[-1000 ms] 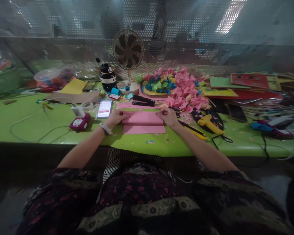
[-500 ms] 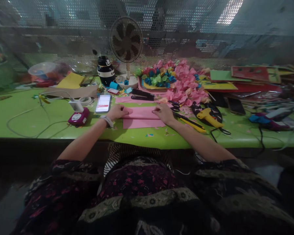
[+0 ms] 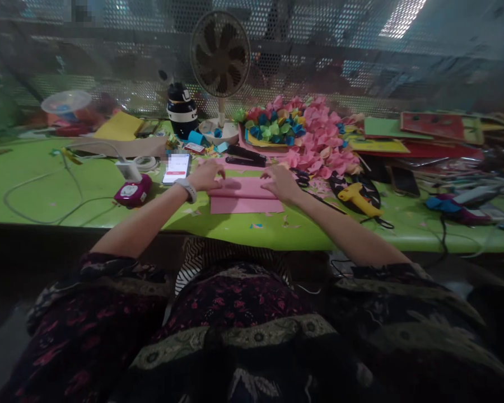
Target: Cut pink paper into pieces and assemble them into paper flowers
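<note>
Matt pink paper lies folded on a smooth, glossy green table, before a perforated, metallic-looking screen.

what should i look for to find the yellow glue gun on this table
On the green table, find the heap of pink paper pieces. The glue gun lies at its near right edge, between the scissors and the dark phone. Unlike both, it has a bright yellow body.
</note>
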`<state>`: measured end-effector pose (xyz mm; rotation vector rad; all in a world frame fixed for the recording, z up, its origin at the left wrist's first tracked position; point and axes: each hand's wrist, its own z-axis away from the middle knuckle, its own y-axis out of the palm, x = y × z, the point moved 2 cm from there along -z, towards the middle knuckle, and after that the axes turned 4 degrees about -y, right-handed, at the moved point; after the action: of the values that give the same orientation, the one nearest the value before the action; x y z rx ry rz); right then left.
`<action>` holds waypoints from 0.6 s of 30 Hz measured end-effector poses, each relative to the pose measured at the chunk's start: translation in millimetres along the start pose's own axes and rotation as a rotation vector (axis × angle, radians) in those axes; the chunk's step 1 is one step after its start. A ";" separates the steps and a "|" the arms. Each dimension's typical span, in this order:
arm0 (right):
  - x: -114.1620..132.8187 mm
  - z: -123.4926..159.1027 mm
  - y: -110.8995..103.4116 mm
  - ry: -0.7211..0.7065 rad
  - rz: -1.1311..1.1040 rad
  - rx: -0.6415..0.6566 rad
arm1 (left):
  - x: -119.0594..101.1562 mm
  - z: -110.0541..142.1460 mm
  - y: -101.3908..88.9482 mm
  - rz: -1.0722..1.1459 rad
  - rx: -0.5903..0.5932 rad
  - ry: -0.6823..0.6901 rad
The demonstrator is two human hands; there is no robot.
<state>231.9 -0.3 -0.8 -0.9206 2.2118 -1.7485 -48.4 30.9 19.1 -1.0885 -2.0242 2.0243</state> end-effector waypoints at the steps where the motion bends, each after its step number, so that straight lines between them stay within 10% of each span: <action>1: 2.3 -4.9 -1.4 -0.060 -0.016 0.092 | -6.3 -4.3 0.5 -0.008 0.095 -0.003; 5: 12.4 -23.5 -7.6 -0.140 -0.005 0.332 | -24.1 -21.9 7.0 0.003 0.319 -0.096; 11: 31.5 -39.9 -5.4 0.020 0.151 0.454 | -30.6 -26.3 17.1 0.023 0.250 -0.216; 18: 49.9 -27.8 20.5 0.127 0.212 0.146 | -60.0 12.7 28.2 -0.262 -0.016 -0.176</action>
<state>171.3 -3.2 0.1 -0.5361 2.1304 -1.8820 1.5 -14.6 17.1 -0.6247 -2.1354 2.0307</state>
